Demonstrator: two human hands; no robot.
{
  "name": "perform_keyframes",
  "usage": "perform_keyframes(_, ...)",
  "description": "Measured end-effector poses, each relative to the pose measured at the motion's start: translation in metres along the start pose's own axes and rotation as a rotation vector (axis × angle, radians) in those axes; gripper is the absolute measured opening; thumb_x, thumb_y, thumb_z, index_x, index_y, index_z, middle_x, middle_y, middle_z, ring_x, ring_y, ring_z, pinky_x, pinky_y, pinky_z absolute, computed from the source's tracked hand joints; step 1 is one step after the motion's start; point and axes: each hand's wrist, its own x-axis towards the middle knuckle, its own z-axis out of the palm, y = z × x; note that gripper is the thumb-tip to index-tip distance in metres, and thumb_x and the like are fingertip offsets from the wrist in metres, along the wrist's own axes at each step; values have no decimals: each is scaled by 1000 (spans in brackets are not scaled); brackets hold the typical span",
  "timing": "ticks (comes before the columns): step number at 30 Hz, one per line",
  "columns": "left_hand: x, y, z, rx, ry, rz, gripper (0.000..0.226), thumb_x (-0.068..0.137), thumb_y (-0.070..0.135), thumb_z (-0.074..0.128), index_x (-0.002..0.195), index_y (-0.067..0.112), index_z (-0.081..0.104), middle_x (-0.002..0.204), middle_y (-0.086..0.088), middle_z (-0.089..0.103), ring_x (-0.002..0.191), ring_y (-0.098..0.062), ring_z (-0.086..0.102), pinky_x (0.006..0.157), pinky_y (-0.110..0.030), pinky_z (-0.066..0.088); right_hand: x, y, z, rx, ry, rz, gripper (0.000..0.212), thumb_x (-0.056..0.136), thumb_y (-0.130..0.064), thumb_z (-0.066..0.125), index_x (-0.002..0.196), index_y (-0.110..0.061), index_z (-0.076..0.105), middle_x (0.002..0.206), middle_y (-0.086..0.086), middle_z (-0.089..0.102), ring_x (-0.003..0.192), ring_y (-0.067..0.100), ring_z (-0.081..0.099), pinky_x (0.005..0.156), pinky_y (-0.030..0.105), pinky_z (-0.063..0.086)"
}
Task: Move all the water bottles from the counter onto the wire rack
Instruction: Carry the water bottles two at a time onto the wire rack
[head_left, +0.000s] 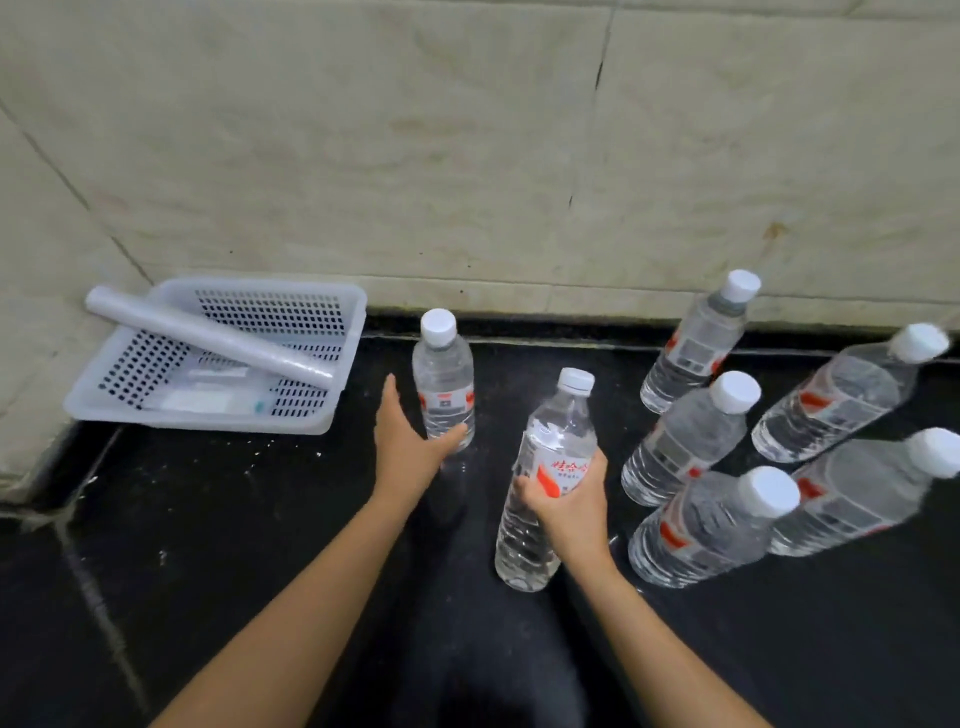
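Right hand (569, 506), near middle of the counter (234, 519): fingers and thumb wrapped round the label band of the held bottle (550, 441), firm grip. Bottle clear, white cap, red-and-white label, tilted with cap leaning away and right; can't tell if its base is off the counter. Left hand (410, 447) just beyond and left of it: fingers straight and together pointing away, thumb spread wide, thumb tip touching the lower part of the lone bottle (444, 379), not wrapped round it. Lone bottle upright, capped, toward the far edge of the counter. Bottle group (691, 436), five capped bottles, standing close together along the counter's right edge, running from near to the far edge, well apart from the left hand. White perforated basket (208, 422) in the counter's far left corner, a white roll (208, 338) lying slantwise across it, small flat items inside, too blurred to name. Tiled wall (467, 156) behind
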Motion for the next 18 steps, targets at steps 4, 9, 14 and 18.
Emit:
perform_keyframes(4,29,8,29,-93,57,56,102,61,17,82,142,19,19,140,-6,42,126,-21,44,109,-40,35,0,6,-4,7,40,56,72,66,-12,78,123,-16,35,85,-19,50,79,9,56,73,23,40)
perform_keyframes(9,33,5,28,-112,68,79,72,66,7,79,127,10,41,116,0,54,103,-11,53,92,-26,41,-16,11,-6,19,42,92,74,65,-13,78,125,-20,36,90,-12,55,81,10,57,71,19,43)
perform_keyframes(14,25,-16,-8,-44,-239,102,84,48,22,85,122,5,50,111,-4,64,90,5,63,78,-7,49,-35,7,0,2,22,68,75,63,-15,78,124,-24,36,99,-6,59,91,15,61,80,26,46)
perform_keyframes(18,-8,-30,-26,-60,-361,120,88,43,24,83,121,5,48,108,-2,64,89,2,62,72,-4,48,-54,-2,9,-41,38,14,70,62,-18,77,111,-42,32,95,-13,58,87,11,59,77,22,43)
